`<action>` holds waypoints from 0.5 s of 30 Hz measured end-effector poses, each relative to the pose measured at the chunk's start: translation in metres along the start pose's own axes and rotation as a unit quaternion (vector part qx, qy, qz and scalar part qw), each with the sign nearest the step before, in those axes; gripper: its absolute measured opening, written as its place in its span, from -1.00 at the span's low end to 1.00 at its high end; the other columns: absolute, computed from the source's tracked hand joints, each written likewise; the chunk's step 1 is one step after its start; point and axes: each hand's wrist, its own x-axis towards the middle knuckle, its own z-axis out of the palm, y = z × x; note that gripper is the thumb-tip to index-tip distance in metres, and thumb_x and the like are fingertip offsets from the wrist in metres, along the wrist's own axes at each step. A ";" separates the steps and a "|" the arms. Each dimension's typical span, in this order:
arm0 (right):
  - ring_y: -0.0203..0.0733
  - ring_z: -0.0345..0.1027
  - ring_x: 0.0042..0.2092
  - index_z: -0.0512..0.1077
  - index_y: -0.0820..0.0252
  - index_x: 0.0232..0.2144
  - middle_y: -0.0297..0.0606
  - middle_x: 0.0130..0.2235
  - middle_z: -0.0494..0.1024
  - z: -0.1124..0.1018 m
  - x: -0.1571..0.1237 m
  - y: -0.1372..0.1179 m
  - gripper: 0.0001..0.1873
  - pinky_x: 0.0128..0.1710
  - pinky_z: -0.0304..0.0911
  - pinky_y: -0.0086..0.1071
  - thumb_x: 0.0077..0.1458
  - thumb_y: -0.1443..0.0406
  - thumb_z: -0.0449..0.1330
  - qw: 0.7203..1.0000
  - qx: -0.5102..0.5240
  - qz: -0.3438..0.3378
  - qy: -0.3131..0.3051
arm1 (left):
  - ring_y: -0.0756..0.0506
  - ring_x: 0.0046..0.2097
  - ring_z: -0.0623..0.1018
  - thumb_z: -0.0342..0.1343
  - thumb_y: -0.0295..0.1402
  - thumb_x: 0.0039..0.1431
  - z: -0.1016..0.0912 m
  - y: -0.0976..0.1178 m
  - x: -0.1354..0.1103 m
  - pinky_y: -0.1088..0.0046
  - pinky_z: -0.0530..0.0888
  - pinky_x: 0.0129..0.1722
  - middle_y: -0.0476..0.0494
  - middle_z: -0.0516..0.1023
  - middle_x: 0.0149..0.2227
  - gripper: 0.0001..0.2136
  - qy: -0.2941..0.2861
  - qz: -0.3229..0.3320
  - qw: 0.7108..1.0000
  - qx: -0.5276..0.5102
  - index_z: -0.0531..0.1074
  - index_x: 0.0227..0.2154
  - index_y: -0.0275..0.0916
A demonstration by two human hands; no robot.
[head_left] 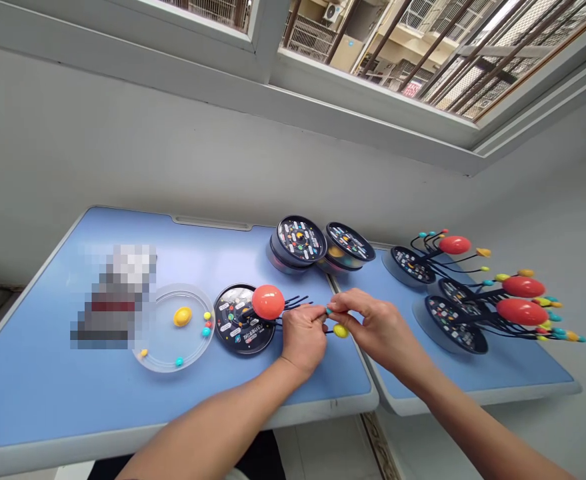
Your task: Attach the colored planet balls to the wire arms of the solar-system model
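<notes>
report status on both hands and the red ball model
Left hand closed on black rods. Right hand pinching small blue ball. Red ball model on table. Tray of loose balls beside it, clear of hands.

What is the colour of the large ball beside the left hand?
The large ball is orange-red, with a shiny surface; it shows best in the head view.

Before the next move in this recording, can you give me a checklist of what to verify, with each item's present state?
1. Left hand gripping the black rods: ok, fingers closed around them.
2. Right hand on the teal bead: ok, at its fingertips.
3. Teal bead fully seated on a rod: cannot tell, fingers hide the joint.
4. All rod tips capped: not ok, bare ends show near the red ball.
5. Loose beads inside the clear tray: ok.
</notes>
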 end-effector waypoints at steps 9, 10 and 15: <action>-0.16 0.41 -0.38 0.43 0.13 -0.34 -0.23 -0.37 0.53 0.000 -0.002 -0.004 -0.82 -0.38 0.35 -0.32 0.05 0.18 0.11 0.993 0.072 0.088 0.022 | -0.10 -0.29 0.52 -0.11 -0.59 0.11 -0.003 0.004 -0.008 0.40 0.44 -0.26 -0.19 0.57 -0.34 -0.72 0.038 0.053 0.994 0.093 0.51 -0.29 -0.30; -0.15 0.41 -0.36 0.44 0.13 -0.30 -0.22 -0.35 0.53 -0.001 -0.002 -0.004 -0.78 -0.39 0.35 -0.31 0.05 0.16 0.12 0.993 0.072 0.092 0.022 | -0.12 -0.24 0.53 -0.13 -0.60 0.11 -0.003 0.005 -0.010 0.38 0.46 -0.22 -0.23 0.57 -0.27 -0.68 0.036 0.047 0.993 0.098 0.48 -0.20 -0.32; -0.10 0.38 -0.33 0.44 0.12 -0.28 -0.20 -0.31 0.53 -0.018 -0.005 -0.021 -0.79 -0.44 0.31 -0.31 0.07 0.16 0.12 0.992 0.029 0.080 0.091 | -0.17 0.05 0.42 -0.20 -0.64 0.08 -0.008 0.018 -0.024 0.31 0.38 0.01 -0.36 0.42 0.03 -0.55 0.029 0.041 0.990 0.134 0.33 0.02 -0.39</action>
